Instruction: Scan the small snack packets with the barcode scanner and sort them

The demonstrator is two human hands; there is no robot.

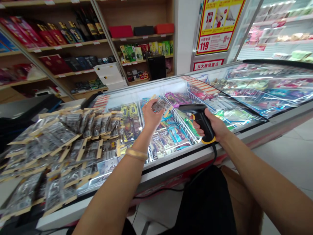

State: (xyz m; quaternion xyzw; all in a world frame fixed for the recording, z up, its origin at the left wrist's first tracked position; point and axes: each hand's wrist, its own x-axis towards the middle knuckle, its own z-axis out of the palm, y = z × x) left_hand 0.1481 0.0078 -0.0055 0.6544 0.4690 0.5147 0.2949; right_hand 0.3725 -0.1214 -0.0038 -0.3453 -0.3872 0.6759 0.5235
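My left hand [149, 113] pinches packet [161, 105]; right hand [217, 125] wraps scanner [203, 120], just right. Likely scanning step; I judge steady aim needed.

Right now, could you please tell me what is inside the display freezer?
Colourful packets, some within white wire baskets. The pile of tan-edged packets covers the left part; contents beneath are hidden.

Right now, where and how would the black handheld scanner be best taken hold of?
Probably take the scanner by its handle, coming from the right, as the right grip does. The handle slants down from the level head and is slim enough for fingers to wrap around. Coming from below looks worse, since the cable hangs from its base.
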